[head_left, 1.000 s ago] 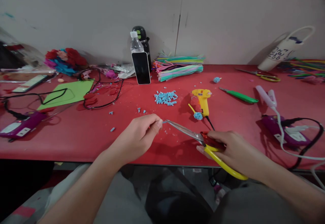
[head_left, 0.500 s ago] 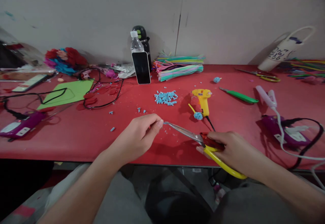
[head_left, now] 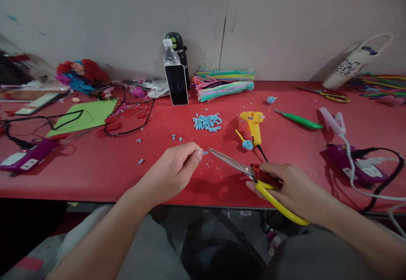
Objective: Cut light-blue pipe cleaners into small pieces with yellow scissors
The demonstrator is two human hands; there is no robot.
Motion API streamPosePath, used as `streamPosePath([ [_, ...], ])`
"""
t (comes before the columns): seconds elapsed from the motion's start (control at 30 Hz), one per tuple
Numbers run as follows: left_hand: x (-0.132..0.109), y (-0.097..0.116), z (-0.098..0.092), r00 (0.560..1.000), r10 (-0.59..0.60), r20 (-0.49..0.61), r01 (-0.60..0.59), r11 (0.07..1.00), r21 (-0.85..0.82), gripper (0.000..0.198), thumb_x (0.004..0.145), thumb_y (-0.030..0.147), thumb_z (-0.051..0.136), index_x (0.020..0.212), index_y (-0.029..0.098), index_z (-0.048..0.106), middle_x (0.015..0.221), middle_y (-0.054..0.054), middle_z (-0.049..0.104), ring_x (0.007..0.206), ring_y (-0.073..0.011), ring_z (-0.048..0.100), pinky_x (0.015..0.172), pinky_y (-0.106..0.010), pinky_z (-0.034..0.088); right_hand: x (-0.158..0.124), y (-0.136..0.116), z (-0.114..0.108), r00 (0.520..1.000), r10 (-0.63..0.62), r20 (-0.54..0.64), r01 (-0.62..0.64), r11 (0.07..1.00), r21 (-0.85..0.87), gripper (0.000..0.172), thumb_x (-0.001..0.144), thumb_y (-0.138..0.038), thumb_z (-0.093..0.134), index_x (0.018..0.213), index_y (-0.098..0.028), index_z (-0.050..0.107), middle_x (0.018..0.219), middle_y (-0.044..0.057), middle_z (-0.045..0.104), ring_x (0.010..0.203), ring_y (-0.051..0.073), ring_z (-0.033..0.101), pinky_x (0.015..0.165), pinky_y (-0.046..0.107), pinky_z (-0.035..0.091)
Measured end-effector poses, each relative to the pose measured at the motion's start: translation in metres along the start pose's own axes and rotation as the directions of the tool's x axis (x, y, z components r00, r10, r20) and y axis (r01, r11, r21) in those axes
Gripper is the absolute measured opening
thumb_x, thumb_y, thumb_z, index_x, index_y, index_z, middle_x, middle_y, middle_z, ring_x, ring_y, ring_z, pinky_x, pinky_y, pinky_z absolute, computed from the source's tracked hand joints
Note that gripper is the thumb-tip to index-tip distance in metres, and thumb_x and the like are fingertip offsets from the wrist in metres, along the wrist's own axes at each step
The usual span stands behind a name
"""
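Observation:
My left hand (head_left: 181, 161) is closed in a pinch on a thin blue pipe cleaner piece (head_left: 205, 153); only its short tip shows past the thumb. My right hand (head_left: 290, 185) grips scissors (head_left: 236, 164) with yellow and red handles. Their tips point left, just apart from the blue tip. Beyond my hands lies a pile of cut light-blue bits (head_left: 207, 122). A blue fuzzy ball on a yellow stick (head_left: 247, 144) rests beside the yellow glue gun (head_left: 254, 127).
A phone (head_left: 176, 84) leans on a bottle at the back. Nearby are pipe cleaner bundles (head_left: 223, 86), a green-handled cutter (head_left: 301, 120), a second pair of scissors (head_left: 333, 96) and a purple power strip (head_left: 355, 166) with cables. Green paper (head_left: 85, 117) lies left.
The scissors' tips have drawn slightly up and right, away from the blue piece they were touching. My left hand has hardly moved.

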State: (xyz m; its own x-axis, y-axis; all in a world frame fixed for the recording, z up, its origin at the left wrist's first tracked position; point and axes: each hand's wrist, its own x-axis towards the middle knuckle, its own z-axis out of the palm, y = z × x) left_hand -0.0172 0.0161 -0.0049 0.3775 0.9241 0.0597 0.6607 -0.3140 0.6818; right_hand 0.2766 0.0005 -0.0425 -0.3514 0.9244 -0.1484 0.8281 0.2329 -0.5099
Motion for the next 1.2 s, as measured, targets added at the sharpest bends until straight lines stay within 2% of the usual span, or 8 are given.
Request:
streamPosePath([
  [0.47, 0.0007, 0.0017, 0.0011, 1.000, -0.012, 0.026, 0.012, 1.000, 0.004, 0.034, 0.103, 0.037, 0.031, 0.075, 0.019, 0.039, 0.066, 0.004, 0.042, 0.060, -0.0110, 0.038, 0.057, -0.027, 0.029, 0.0009, -0.0009, 0.0004, 0.999, -0.031, -0.013, 0.031, 1.000, 0.004, 0.038, 0.086, -0.054, 0.058, 0.068, -0.021, 0.050, 0.057, -0.005, 0.045, 0.053, 0.011, 0.029, 0.046, 0.022, 0.026],
  [0.97, 0.0003, 0.0010, 0.0021, 1.000, 0.000, 0.006, 0.000, 1.000, -0.003, 0.034, 0.103, 0.037, 0.030, 0.074, 0.019, 0.038, 0.064, 0.005, 0.038, 0.058, -0.0104, 0.035, 0.056, -0.028, 0.028, 0.0005, -0.0021, -0.0025, 0.999, -0.037, -0.024, 0.037, 0.999, 0.007, 0.038, 0.085, -0.051, 0.060, 0.066, -0.021, 0.047, 0.056, -0.005, 0.042, 0.053, 0.010, 0.028, 0.045, 0.021, 0.025],
  [1.2, 0.0005, 0.0027, 0.0023, 1.000, -0.006, 0.011, 0.006, 1.000, 0.002, 0.035, 0.103, 0.038, 0.030, 0.075, 0.019, 0.041, 0.064, 0.005, 0.038, 0.059, -0.0108, 0.036, 0.056, -0.027, 0.029, 0.0011, 0.0060, 0.0022, 1.000, -0.015, 0.003, 0.015, 1.000, -0.018, 0.036, 0.086, -0.051, 0.058, 0.069, -0.021, 0.050, 0.059, -0.004, 0.045, 0.053, 0.011, 0.030, 0.046, 0.022, 0.026],
])
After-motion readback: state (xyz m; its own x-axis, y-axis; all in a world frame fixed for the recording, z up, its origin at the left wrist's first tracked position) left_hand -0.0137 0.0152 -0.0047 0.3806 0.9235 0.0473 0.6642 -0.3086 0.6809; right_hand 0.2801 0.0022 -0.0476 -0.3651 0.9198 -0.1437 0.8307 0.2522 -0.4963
